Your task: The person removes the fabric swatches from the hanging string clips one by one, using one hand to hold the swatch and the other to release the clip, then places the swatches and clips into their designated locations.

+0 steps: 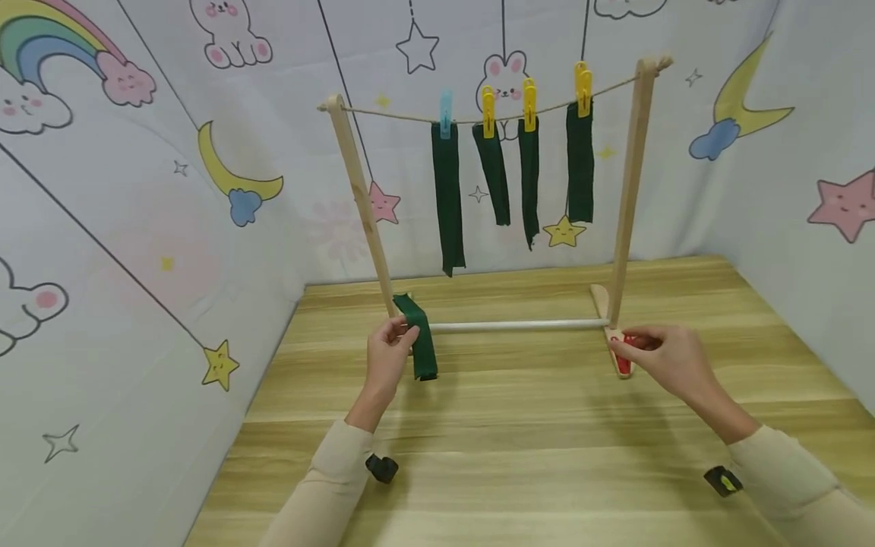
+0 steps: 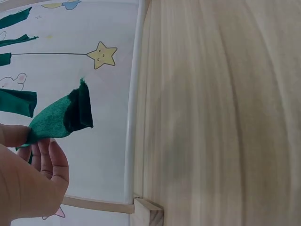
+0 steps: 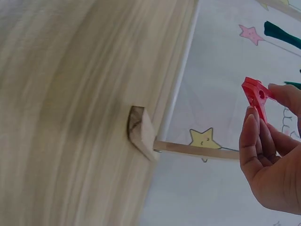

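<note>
My left hand [image 1: 390, 349] pinches a dark green cloth strip [image 1: 424, 351] between thumb and fingers, near the foot of the rack's left post. In the left wrist view the strip's free end [image 2: 81, 110] folds over beyond the fingertips. A red clothespin [image 3: 255, 96] is pinched by its handle end in my right hand [image 1: 666, 357], in front of the right post's foot. Above, several green strips [image 1: 447, 197] hang from a cord [image 1: 399, 116], clipped by a light blue clothespin [image 1: 446, 114] and several yellow clothespins [image 1: 529, 105].
The cord runs between two wooden posts [image 1: 362, 205] [image 1: 630, 190], joined low down by a white rod [image 1: 519, 326]. The rack stands on a wood-grain table [image 1: 506, 441]. A white cloth backdrop [image 1: 287, 68] with cartoon prints rises behind it and on both sides.
</note>
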Available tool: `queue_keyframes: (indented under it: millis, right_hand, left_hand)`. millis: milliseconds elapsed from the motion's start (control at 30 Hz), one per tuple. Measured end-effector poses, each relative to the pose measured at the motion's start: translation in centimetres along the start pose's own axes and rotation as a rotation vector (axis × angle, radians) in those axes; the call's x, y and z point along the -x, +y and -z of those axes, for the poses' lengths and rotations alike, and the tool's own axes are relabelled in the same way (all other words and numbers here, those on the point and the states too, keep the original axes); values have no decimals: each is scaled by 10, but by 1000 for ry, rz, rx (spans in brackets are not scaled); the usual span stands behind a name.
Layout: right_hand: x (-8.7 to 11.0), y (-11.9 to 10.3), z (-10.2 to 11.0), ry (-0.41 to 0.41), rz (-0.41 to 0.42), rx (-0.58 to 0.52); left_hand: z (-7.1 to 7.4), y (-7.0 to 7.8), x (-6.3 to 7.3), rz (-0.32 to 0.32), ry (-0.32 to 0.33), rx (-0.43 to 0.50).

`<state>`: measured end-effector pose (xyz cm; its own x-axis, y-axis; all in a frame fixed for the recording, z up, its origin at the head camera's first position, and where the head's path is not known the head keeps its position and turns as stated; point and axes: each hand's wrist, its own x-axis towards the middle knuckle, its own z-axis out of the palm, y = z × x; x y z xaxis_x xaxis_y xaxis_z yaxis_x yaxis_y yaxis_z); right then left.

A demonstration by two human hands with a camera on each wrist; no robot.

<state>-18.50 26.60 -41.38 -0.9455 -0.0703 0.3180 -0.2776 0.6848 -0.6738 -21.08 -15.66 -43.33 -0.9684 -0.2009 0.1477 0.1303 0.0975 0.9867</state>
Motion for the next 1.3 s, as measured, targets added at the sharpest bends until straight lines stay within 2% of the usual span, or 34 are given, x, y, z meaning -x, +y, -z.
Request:
queue_keyframes:
  millis: [233,300,467,533,767,967,1100,1300]
  right_hand:
    - [12,22,-5,-139,-81,11]
    - [15,28,-8,-174,-101,19]
    - [22,37,-17,-204,-121,70]
    - [23,37,-19,-212,-120,90]
    - [27,40,-21,-219,-98,183]
    - [27,41,-21,-268,-99,180]
    - [27,43,-23,-297,-93,176]
    - [28,45,-24,-299,-109,185]
  left_hand:
    - [4,-21,9,81,-49,-81]
    - [4,-19,14,96,-81,-102]
    - [5,-29,16,120,-122,-128]
    - [6,-41,13,125,-117,-140]
    - [11,-44,12,162,-155,-295]
    - [19,-45,11,171,-198,-451]
    - [22,-46,11,184,-237,-490]
    - [25,-47,10,215,-293,-525]
